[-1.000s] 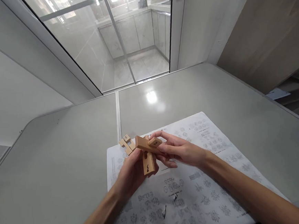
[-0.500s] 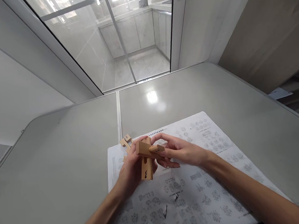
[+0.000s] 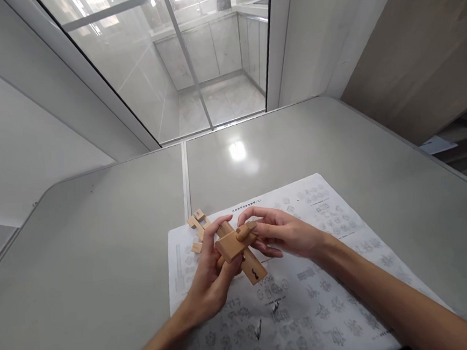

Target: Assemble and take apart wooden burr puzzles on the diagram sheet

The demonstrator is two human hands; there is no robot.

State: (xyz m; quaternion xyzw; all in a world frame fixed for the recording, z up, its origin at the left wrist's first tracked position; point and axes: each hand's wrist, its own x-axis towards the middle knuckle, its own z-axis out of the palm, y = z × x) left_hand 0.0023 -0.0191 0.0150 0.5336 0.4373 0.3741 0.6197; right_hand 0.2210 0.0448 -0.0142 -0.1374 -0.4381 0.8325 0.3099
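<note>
A person's two bare hands meet over a large printed sheet (image 3: 339, 290) on a pale grey counter (image 3: 102, 250), holding a cluster of interlocked wooden bars between them. The left hand (image 3: 209, 276) grips the cluster from its left side, fingers curled over the far edge and thumb along the near edge. The right hand (image 3: 286, 234) comes from the right, its thumb and bent forefinger closed around the outer end of a short bar (image 3: 245, 232), though the exact contact is partly hidden. That short bar stands out from the wide bar (image 3: 230, 245), its long axis slanting up and right, straight toward the right hand, which is therefore the nearer one to its free end. Beneath the wide bar, a long bar (image 3: 254, 269) crosses on the opposite slant, running from far left to near right; its near end, bearing a black squiggle, juts out below the right fingers. Further off, beyond the left hand and to its left, loose wooden pieces (image 3: 198, 216) rest at the sheet's upper left edge, apart from the right hand.
</note>
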